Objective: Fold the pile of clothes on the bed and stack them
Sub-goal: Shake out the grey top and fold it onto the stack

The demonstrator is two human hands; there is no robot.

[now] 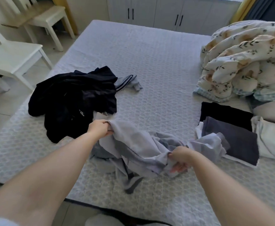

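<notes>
Grip: left hand has fingers curled tight round one bunched end of a light grey garment; right hand pinches the other end, thumb on top, fingers curled under the cloth. Both arms bare, extended fwd over the bed.

Garment: crumpled, stretched loosely btwn the two hands, mid section sagging onto the mattress at the near edge. A darker-trimmed part hangs below it toward the bed edge. More pale cloth is bunched just right of the right hand, touching the folded stack.

Unfolded pile: black clothes heaped at left of the bed, just beyond the left hand. A grey piece w/ dark stripes sticks out from the pile's far right side.

Folded stack: at right, dark grey folded item on top of a white one, w/ a black folded item behind it.

Other: floral duvet bundled at far right; white pillow beside the stack. White chair stands on the floor left of the bed; white cabinets along the far wall.
</notes>
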